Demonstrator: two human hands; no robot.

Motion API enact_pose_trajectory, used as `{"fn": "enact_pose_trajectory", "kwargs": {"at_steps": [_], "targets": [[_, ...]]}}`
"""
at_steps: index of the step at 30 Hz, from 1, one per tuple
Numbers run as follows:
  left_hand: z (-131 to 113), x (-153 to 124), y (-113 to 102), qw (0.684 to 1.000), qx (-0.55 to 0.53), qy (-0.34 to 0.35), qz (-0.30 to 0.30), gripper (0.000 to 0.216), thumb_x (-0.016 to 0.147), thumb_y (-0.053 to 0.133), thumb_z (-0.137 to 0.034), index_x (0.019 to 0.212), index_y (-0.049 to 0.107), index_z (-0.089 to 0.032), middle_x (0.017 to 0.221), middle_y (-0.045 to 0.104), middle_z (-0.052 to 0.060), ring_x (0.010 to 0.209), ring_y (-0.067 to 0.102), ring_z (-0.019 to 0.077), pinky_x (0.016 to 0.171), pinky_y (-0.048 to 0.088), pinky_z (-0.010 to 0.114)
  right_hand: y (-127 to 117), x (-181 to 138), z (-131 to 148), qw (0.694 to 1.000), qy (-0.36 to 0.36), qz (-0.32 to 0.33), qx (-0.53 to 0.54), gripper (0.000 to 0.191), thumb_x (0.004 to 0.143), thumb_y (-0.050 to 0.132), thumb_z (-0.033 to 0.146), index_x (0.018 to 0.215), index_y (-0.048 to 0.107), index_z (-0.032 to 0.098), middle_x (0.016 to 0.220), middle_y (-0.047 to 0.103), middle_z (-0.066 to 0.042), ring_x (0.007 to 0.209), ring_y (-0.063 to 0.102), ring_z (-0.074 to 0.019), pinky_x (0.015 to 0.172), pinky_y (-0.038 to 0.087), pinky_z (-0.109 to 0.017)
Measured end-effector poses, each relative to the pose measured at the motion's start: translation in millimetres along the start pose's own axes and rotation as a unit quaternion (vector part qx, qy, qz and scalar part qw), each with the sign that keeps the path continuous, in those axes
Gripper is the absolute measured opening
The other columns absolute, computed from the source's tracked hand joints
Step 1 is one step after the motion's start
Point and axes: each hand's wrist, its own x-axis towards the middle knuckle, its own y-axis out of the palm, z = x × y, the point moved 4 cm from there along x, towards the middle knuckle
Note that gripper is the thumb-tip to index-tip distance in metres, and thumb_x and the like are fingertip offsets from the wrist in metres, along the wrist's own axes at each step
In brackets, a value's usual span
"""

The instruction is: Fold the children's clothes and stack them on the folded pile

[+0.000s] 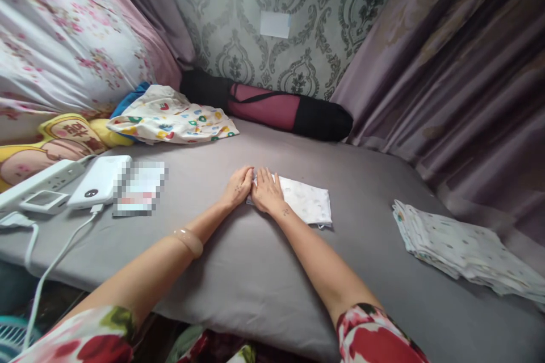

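I log one folded cloth (309,203), left end partly hidden by the right hand (267,190); one flat item (140,187), pixelated beyond reading; one cloth stack (464,247) and one teal slatted object (16,333), each cut off by my frame

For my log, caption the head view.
Right hand on folded cloth, left hand at its edge, stacked cloths at right.

Bed (366,193): grey sheet (247,278), lightly creased.
Centre: folded white cloth (304,201), flat.
Right: stack of folded cloths (464,249).
Far side: long black-and-maroon bag (266,106).
Left: patterned cloth (179,116), yellow cushion (63,127), power strip (51,180), white device (104,176), pixelated item (141,188) beside it.
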Motion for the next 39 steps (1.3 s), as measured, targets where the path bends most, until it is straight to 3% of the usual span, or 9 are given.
{"fn": "enact_pose_trajectory", "kwargs": {"at_steps": [8,14,17,22,28,33,39], "targets": [[-3,-1,2,0.999,0.016,0.026,0.025,0.044,0.095,0.028,-0.035,0.115,0.062,-0.016,0.119,0.067,0.01,0.114,0.059,0.0211,0.103,0.042,0.035,5,2,-3,0.999,0.003,0.014,0.035,0.063,0.099,0.019,0.04,0.15,0.025,0.004,0.158,0.022,-0.014,0.147,0.013,-0.0246,0.118,0.006,-0.046],[-6,-4,5,0.995,0.069,0.062,0.041,0.047,0.096,0.026,-0.036,0.125,0.057,-0.014,0.13,0.061,0.011,0.125,0.052,0.0213,0.109,0.036,0.038,-24,-11,-24,0.997,-0.003,-0.026,0.076,0.058,0.098,0.018,0.031,0.151,0.024,0.007,0.159,0.019,-0.01,0.147,0.012,-0.0183,0.119,0.008,-0.038],[-15,-12,8,0.983,0.121,0.116,0.074,0.049,0.098,0.024,-0.038,0.131,0.053,-0.016,0.138,0.055,0.01,0.135,0.041,0.0208,0.116,0.024,0.042,-33,-34,-48,0.999,0.013,-0.026,0.035,0.058,0.098,0.021,0.033,0.15,0.026,0.007,0.158,0.02,-0.011,0.147,0.011,-0.0206,0.119,0.003,-0.042],[-25,-23,18,0.944,0.18,0.225,0.158,0.05,0.099,0.025,-0.042,0.138,0.049,-0.021,0.147,0.046,0.007,0.142,0.03,0.0203,0.119,0.01,0.044,-22,-58,-70,0.999,0.04,0.001,0.002,0.059,0.099,0.022,0.039,0.15,0.029,0.011,0.158,0.023,-0.011,0.146,0.014,-0.024,0.118,0.006,-0.047],[-22,-21,22,0.936,0.204,0.214,0.19,0.049,0.098,0.028,-0.043,0.14,0.047,-0.025,0.15,0.042,0.006,0.142,0.03,0.0217,0.118,0.012,0.047,-21,-57,-75,0.998,0.042,0.021,0.036,0.059,0.1,0.018,0.041,0.151,0.027,0.013,0.158,0.022,-0.009,0.146,0.014,-0.0216,0.118,0.008,-0.044],[-20,-21,22,0.935,0.202,0.212,0.199,0.05,0.097,0.029,-0.043,0.141,0.046,-0.027,0.151,0.04,0.005,0.143,0.029,0.0224,0.118,0.013,0.048,-33,-75,-100,0.997,0.079,-0.002,0.01,0.063,0.099,0.018,0.043,0.151,0.024,0.007,0.159,0.018,-0.013,0.147,0.009,-0.0229,0.118,0.001,-0.046],[-15,-17,25,0.932,0.201,0.195,0.231,0.053,0.096,0.027,-0.045,0.141,0.045,-0.026,0.153,0.037,0.005,0.144,0.026,0.0235,0.117,0.016,0.049,-25,-86,-121,0.993,0.115,0.017,0.02,0.064,0.099,0.02,0.043,0.149,0.028,0.004,0.157,0.023,-0.015,0.146,0.014,-0.0254,0.118,0.003,-0.047]]}}
